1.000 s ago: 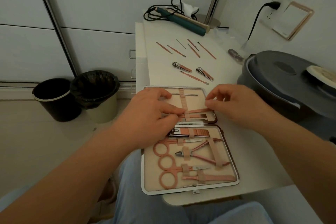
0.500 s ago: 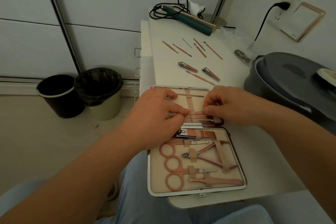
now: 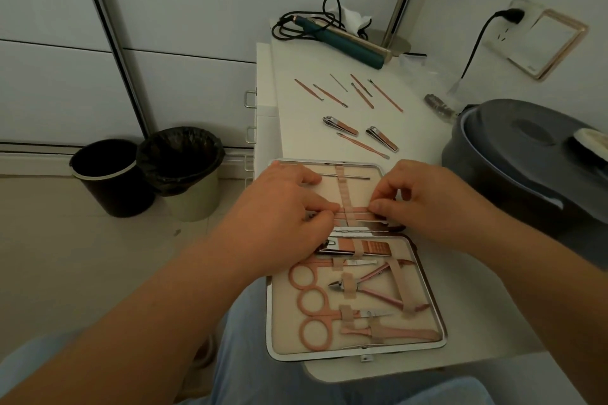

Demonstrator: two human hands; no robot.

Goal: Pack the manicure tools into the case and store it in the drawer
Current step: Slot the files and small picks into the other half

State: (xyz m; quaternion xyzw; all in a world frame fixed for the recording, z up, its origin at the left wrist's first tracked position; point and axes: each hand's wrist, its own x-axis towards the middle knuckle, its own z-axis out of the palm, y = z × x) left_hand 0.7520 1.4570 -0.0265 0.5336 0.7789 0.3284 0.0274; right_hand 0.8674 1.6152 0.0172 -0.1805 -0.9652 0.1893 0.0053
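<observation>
1. Left hand (image 3: 283, 217): thumb and forefinger pinch the left end of a thin rose-gold manicure tool (image 3: 357, 216) lying across the upper half of the case; this grip is clenched on the tool.
2. Right hand (image 3: 424, 204): curled fingertips pinch the same tool at its right end, directly opposite the left grip, with a vertical beige elastic strap (image 3: 342, 189) crossing the tool between the two grips.
3. Open beige-lined manicure case with a silver metal rim (image 3: 441, 322): lies flat on the white worktop (image 3: 296, 128) beneath both grips. The half nearer the person than the grips holds rose-gold scissors (image 3: 311, 307), cuticle nippers (image 3: 368, 286) and a large nail clipper (image 3: 358, 248) under straps.
4. Just beyond the grips, inside the case: one slim silver tool (image 3: 348, 177).
5. Farther beyond the grips, on the worktop: two small nail clippers (image 3: 340, 125), one rose-gold pusher (image 3: 362, 145), and a row of slender rose-gold implements (image 3: 362, 94).
6. Left of the grips, on the floor: two waste bins (image 3: 144, 174).
7. Right of the grips: a dark grey lidded tub (image 3: 526, 154).
</observation>
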